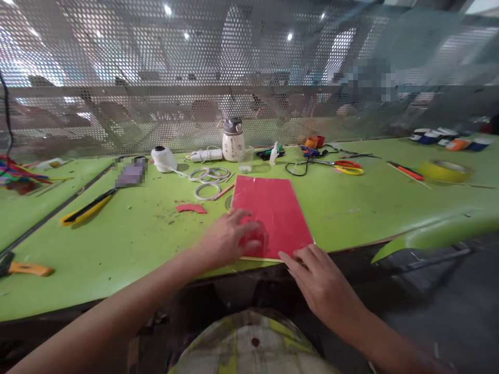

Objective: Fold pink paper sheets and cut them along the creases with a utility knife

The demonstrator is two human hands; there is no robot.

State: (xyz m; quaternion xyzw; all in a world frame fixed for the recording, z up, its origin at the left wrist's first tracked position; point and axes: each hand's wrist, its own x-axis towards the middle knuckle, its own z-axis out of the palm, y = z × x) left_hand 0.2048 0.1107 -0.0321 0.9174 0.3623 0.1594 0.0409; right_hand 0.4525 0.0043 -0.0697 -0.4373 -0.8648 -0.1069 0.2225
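Observation:
A red sheet of paper (273,208) lies flat on the green table (136,234), near its front edge. My left hand (230,236) rests on the sheet's near left part, fingers curled around a small red piece (253,236). My right hand (317,275) touches the sheet's near right corner at the table edge with fingers stretched out and apart, holding nothing.
A red paper scrap (191,208), tape rings (206,190), a white bottle (233,138), a string spool (163,158), red-and-yellow scissors (345,166), a yellow tape roll (446,170) and a yellow utility knife (88,208) lie around. A perforated metal screen (117,62) backs the table.

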